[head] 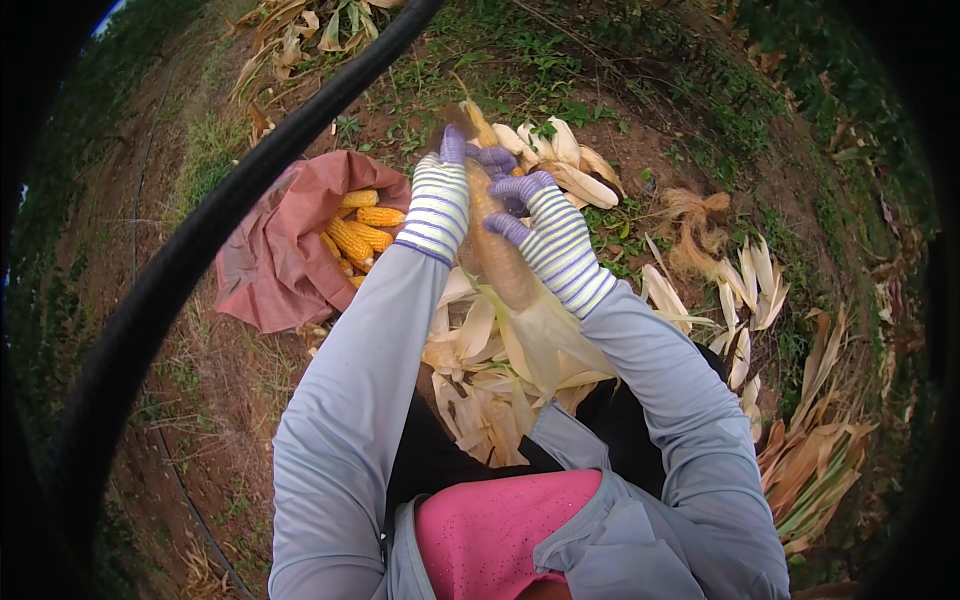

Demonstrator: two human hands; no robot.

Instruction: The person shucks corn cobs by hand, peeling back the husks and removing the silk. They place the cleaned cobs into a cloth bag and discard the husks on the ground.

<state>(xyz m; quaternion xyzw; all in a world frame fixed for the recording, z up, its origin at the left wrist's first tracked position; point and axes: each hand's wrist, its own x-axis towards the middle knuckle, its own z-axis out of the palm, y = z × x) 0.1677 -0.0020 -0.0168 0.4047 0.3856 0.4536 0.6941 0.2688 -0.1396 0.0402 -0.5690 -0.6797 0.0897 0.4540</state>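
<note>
Both hands wear striped knit gloves with purple fingers. Between them is an ear of corn (504, 262), still covered by thin pale husk, with peeled husk leaves (551, 337) hanging from its lower end towards me. My left hand (448, 187) grips the ear near its upper end, thumb pointing away, beside brown silk. My right hand (551, 225) has its fingers curled against the ear's right side; whether they pinch husk or silk is blurred. Left of the hands, a reddish sack (292, 240) lies with its mouth rolled back, showing several husked yellow corn ears (349, 238).
Loose husks (465, 330) are heaped in front of my body. Beyond the hands lie more pale husks (577, 176); corn silk (691, 232) and dry leaves (814, 465) are at right. A dark curved strap or tube (225, 210) crosses the view at left.
</note>
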